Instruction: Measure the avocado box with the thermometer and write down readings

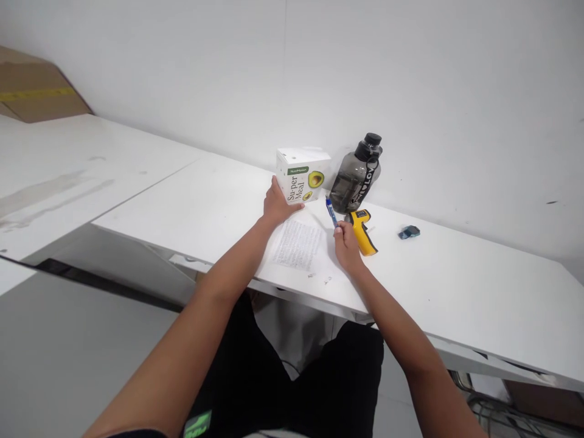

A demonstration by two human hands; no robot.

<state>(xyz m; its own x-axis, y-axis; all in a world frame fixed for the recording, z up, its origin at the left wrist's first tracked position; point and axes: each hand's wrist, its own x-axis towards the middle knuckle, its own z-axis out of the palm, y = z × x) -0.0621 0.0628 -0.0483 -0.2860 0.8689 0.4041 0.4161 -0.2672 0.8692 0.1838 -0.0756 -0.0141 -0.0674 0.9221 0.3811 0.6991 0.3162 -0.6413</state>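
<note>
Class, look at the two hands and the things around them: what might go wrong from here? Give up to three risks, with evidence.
1. The left hand is on the box; a push rightward might knock it into the bottle close by.
2. The right hand, holding the pen, is close beside the yellow tool and could nudge it.
3. The paper lies near both hands, so a sweep of either might drag it.

- A white rectangular cardboard box with a green band, avocado pictures and "Su-per Meal" lettering is showing its printed face forward, its top looking closed.
- A slim blue pen is slanting just beside the box's lower right corner, its far end pointing up and leaning toward the box.
</note>
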